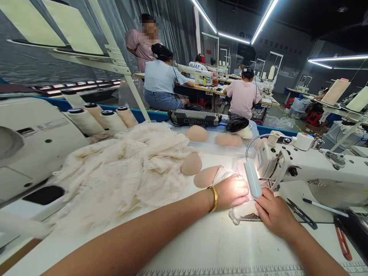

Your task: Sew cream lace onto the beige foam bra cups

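My left hand, with a gold bangle at the wrist, lies curled over a piece of cream lace and a beige bra cup right at the needle of the white sewing machine. The fingers are bent and pressed down on the fabric. Close beside it, my right hand presses flat on the same piece from the near side, fingers together. The machine's lamp shines brightly on both hands and washes out the fabric beneath them.
A big heap of cream lace lies to the left, with loose beige cups beside it. Thread cones stand behind. Scissors, a pen and red-handled snips lie on the right. Other people sit sewing at tables further back.
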`<action>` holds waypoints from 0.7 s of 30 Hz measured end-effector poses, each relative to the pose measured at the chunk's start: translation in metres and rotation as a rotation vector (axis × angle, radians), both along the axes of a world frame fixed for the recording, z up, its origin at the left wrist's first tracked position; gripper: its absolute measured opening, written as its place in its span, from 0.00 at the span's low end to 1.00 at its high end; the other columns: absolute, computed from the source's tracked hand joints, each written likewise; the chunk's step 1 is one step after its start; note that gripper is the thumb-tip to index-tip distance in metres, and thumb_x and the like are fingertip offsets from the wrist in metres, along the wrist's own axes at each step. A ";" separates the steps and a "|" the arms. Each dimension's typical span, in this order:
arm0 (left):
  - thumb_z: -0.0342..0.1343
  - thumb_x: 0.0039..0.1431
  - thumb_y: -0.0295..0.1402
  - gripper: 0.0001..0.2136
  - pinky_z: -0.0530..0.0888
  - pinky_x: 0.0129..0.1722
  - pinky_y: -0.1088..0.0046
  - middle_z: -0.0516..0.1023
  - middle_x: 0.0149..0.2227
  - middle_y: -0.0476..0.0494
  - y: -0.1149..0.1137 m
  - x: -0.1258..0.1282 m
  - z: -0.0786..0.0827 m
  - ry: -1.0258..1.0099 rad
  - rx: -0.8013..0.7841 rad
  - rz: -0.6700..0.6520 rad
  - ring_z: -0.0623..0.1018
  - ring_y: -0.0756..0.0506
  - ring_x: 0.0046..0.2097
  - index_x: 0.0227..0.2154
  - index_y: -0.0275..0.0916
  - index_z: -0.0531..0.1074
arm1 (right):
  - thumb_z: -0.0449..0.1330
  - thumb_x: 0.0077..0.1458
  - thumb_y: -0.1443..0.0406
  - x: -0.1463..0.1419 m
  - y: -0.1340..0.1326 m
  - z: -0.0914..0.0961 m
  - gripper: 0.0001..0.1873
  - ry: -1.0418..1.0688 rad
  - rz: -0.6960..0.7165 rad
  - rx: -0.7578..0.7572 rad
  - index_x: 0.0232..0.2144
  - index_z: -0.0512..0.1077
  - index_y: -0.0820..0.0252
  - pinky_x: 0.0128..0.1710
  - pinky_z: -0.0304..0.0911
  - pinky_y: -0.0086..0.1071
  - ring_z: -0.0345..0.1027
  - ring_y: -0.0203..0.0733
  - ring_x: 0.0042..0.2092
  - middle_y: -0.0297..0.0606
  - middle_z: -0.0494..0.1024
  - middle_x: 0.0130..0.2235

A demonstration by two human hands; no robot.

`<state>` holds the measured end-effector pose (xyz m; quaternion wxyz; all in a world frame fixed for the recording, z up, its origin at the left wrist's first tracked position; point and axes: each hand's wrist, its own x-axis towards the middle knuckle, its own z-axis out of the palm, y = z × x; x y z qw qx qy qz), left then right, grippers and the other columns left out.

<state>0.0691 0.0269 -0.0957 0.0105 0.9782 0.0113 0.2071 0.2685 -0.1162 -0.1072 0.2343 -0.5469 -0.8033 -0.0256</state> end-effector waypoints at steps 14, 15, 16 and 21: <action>0.52 0.69 0.33 0.11 0.69 0.53 0.60 0.79 0.36 0.43 0.003 -0.002 0.005 -0.002 0.019 -0.013 0.75 0.41 0.42 0.31 0.39 0.75 | 0.50 0.64 0.73 -0.001 -0.003 0.003 0.14 -0.047 0.014 -0.002 0.45 0.72 0.55 0.28 0.54 0.32 0.64 0.43 0.35 0.39 0.71 0.38; 0.52 0.69 0.33 0.10 0.69 0.54 0.59 0.79 0.36 0.42 0.002 -0.003 0.005 -0.012 0.023 -0.008 0.75 0.40 0.43 0.32 0.39 0.75 | 0.50 0.64 0.73 -0.001 -0.003 0.003 0.15 -0.060 0.016 0.008 0.45 0.72 0.55 0.28 0.53 0.32 0.64 0.43 0.35 0.39 0.71 0.37; 0.52 0.69 0.33 0.10 0.68 0.55 0.58 0.79 0.36 0.42 0.000 -0.003 0.006 -0.024 0.016 -0.008 0.75 0.40 0.44 0.33 0.40 0.75 | 0.50 0.63 0.74 -0.001 -0.003 0.003 0.16 -0.071 0.019 0.018 0.45 0.73 0.55 0.28 0.53 0.32 0.63 0.43 0.35 0.39 0.71 0.37; 0.52 0.67 0.30 0.08 0.66 0.58 0.59 0.79 0.37 0.43 -0.005 -0.004 0.005 -0.047 -0.091 -0.025 0.75 0.42 0.43 0.34 0.42 0.77 | 0.51 0.62 0.75 -0.001 -0.004 0.003 0.16 -0.090 0.025 0.049 0.45 0.73 0.56 0.28 0.52 0.32 0.63 0.43 0.35 0.39 0.71 0.36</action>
